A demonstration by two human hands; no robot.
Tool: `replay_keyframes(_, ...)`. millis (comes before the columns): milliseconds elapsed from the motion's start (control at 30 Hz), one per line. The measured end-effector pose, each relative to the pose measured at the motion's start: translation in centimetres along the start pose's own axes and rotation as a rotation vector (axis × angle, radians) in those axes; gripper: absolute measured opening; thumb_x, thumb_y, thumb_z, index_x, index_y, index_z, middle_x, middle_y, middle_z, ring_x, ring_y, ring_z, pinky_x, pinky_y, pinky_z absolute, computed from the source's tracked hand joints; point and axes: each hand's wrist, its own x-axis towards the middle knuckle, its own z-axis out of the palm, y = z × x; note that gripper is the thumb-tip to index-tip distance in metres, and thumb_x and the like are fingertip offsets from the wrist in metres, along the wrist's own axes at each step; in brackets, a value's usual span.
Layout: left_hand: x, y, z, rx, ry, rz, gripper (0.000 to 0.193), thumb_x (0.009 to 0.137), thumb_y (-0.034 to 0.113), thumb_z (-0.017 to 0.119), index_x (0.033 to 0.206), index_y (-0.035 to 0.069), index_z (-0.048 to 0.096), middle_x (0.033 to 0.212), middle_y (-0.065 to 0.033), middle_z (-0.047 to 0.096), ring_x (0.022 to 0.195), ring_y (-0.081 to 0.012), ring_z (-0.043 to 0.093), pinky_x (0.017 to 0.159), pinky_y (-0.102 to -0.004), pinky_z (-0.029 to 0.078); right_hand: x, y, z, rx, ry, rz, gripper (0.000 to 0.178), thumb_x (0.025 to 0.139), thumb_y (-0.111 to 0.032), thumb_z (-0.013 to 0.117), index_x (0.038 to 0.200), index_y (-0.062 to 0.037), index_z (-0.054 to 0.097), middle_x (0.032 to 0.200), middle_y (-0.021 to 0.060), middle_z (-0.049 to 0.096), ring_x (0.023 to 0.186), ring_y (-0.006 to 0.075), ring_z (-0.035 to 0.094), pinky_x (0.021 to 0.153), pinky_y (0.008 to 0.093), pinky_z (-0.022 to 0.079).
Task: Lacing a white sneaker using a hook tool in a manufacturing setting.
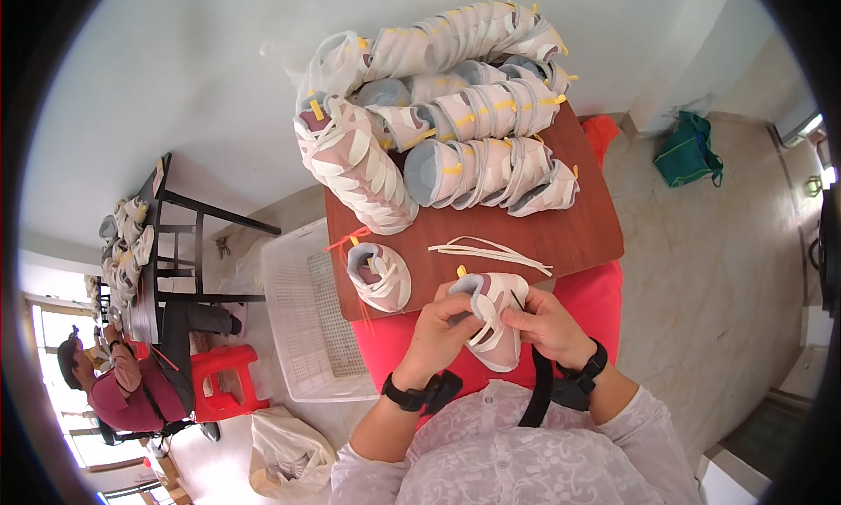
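A small white and pale pink shoe upper (498,352) with a yellow heel loop is held over my lap, just off the table's near edge. My left hand (438,334) grips its left side, thumb and fingers at the eyelet flap. From the right, my right hand (554,328) pinches the other eyelet side, thumb on top. Whether a lace end lies between those fingers is too small to tell. White laces (491,253) lie on the table beyond it. To the left, a laced shoe (382,279) stands upright beside a red string (347,240).
Rows of nested shoe uppers (491,172) cover the far part of the brown table (583,225). A white plastic crate (302,365) stands on the floor at left. Further left, another person (131,391) sits by a black table. A green bag (688,150) lies far right.
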Motion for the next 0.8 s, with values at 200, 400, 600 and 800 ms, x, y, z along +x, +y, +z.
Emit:
replay_keyframes(200,-0.2,1.1,1.6,0.14,0.177,0.052,0.017,0.076,0.001,0.066,0.092,0.003,0.065,0.111,-0.0121,0.055,0.103,-0.0223,0.052,0.084,-0.0317,0.044,-0.2,0.5,-0.3,0.009,0.006,-0.019,0.034,0.09,-0.018,0.063,0.118,-0.0011,0.055,0.108,0.0025,0.061,0.095,0.0099,0.057,0.082,0.0269,0.048)
replay_keyframes(400,-0.1,2.0,2.1,0.57,0.381,0.289,0.015,0.067,-0.001,0.064,0.081,0.002,0.059,0.09,-0.0126,0.062,0.092,-0.0331,0.058,0.08,-0.0398,0.045,-0.6,0.6,-0.3,0.202,-0.037,0.004,0.032,0.09,-0.016,0.063,0.118,-0.0022,0.055,0.1,0.0001,0.061,0.079,0.0072,0.056,0.069,0.0251,0.049)
replay_keyframes(600,-0.1,2.8,2.2,0.744,0.44,0.447,0.014,0.068,-0.006,0.062,0.079,0.0,0.057,0.088,-0.0163,0.06,0.08,-0.0326,0.059,0.071,-0.035,0.048,-0.4,1.1,-1.3,0.274,-0.137,0.098,0.027,0.088,-0.015,0.064,0.113,-0.0062,0.056,0.088,-0.0051,0.058,0.056,0.0008,0.037,0.053,0.0166,0.035)
replay_keyframes(800,-0.3,2.2,1.5,0.52,0.302,0.561,0.02,0.076,0.0,0.061,0.095,0.002,0.058,0.096,-0.0098,0.062,0.102,-0.0312,0.057,0.087,-0.0384,0.046,-0.7,1.0,-1.7,0.353,-0.141,0.041,0.027,0.09,-0.017,0.062,0.113,-0.0054,0.055,0.088,-0.0048,0.058,0.055,0.0001,0.038,0.051,0.0159,0.034)
